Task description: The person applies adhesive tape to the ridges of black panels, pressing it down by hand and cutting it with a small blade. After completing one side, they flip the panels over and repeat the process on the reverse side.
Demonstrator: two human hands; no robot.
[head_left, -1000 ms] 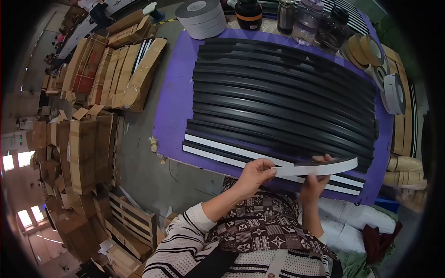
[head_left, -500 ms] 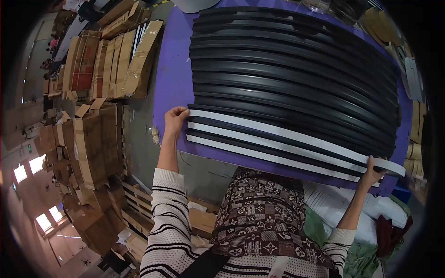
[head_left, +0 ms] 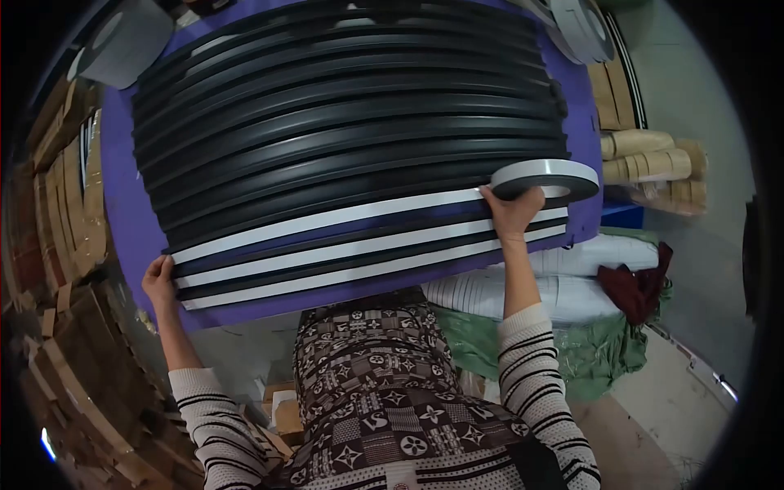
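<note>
In the head view, a flat grey-and-white roll of adhesive tape (head_left: 545,180) is being gripped at its near rim by the right hand (head_left: 512,211), whose fingers are being kept curled shut around the roll's edge, just past the right end of the long black plastic profile strips (head_left: 343,122) that are lying side by side across the purple-covered tabletop (head_left: 122,220). A white band of tape (head_left: 327,220) is being stretched from the roll along the third strip from the near edge, above two strips already banded in white (head_left: 359,263), and its far left end is being pinned by the left hand (head_left: 158,279), whose fingers are being pressed flat on the strip ends at the tabletop's left edge; whether anything is being pinched there cannot be told. As a judgement, the main risk is being carried by that long unsupported span: if the roll is being held off the strip's line, the band could be laid crooked or over the neighbouring groove; if tension is being lost at either hand, wrinkles or bubbles could be trapped; and if the left fingers are being lifted early, the stuck end could be peeled back or the loose strip dragged sideways. More tape rolls (head_left: 576,20) are being kept at the far right corner.
</note>
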